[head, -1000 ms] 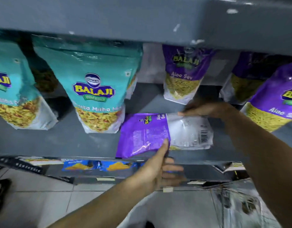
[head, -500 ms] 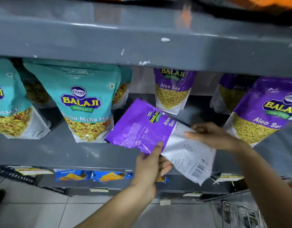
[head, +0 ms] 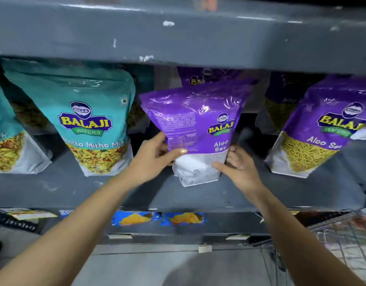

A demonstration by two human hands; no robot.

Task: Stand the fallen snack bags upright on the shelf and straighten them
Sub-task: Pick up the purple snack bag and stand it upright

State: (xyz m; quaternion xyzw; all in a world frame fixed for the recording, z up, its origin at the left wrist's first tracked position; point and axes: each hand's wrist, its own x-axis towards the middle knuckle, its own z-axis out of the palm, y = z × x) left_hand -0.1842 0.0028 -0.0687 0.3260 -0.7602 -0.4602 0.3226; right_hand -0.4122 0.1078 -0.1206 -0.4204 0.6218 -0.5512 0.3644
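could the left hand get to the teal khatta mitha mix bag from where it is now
Probably yes. The left hand grips the purple Aloo Sev bag, and the Khatta Mitha Mix bag stands just to its left with only bare shelf between. It would have to let go first.

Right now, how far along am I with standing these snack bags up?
Done: the teal Khatta Mitha Mix bag and the right purple Aloo Sev bag stand upright. In hand: left hand and right hand grip the middle purple Aloo Sev bag, upright but back-facing. Left: release and straighten it.
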